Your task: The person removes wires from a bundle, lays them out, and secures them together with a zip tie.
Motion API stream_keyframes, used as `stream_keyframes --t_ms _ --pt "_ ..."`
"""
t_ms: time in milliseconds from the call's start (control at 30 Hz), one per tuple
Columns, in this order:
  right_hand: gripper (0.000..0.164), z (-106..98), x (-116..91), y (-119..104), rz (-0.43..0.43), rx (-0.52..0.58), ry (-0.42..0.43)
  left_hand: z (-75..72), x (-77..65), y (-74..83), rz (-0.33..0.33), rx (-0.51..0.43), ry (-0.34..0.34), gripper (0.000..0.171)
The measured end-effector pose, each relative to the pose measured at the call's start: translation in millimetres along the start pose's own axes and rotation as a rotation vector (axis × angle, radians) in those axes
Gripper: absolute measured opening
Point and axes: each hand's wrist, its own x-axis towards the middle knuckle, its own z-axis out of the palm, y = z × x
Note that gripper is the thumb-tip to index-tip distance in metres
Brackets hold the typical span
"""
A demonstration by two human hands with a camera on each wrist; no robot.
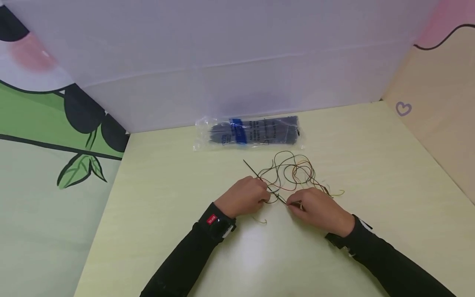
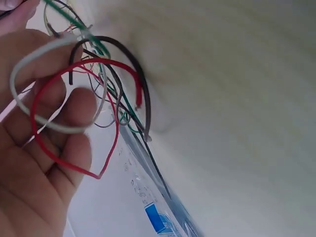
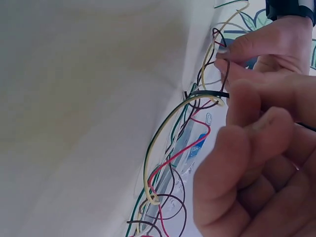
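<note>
Nearest the camera, two black sleeves (image 1: 176, 266) slant in from the lower left and lower right to two hands at the middle of the frame: the left hand (image 1: 245, 196), fingers curled, grips part of one wire tangle (image 1: 295, 175), and the right hand (image 1: 320, 208) pinches a strand of it between thumb and forefinger. The red, black, green, white and yellow wires, too crossed to count, loop above the hands, one straight dark strand (image 1: 252, 170) running upper left to lower right. At upper centre, one clear plastic bag (image 1: 202, 142) holds one grey bundle (image 1: 283, 130), lying lengthwise left to right.
</note>
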Motion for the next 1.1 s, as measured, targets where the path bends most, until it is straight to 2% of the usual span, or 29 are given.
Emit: stream_keyframes --t_ms 200,333,500,633,967,1100 --pt "0.015 0 0 1 0.025 -0.001 -0.021 -2.6 -5.1 0.7 0.006 0.026 -0.032 0.025" --pt "0.017 0 1 3 0.022 -0.003 -0.018 0.1 -5.5 1.4 -0.006 0.066 -0.009 0.021" --pt "0.021 1 2 2 0.003 -0.003 -0.016 2.0 -3.5 1.5 -0.01 0.093 0.032 0.027" --pt "0.02 0 3 2 0.007 -0.005 -0.027 1.7 -3.0 1.4 0.014 0.068 0.065 0.016" --pt "0.021 3 4 4 0.014 -0.027 -0.026 2.3 -11.6 -4.1 -0.036 -0.025 0.058 0.019" --pt "0.028 4 3 4 0.011 -0.023 -0.024 2.2 -16.5 -7.4 -0.013 -0.027 0.083 0.023"
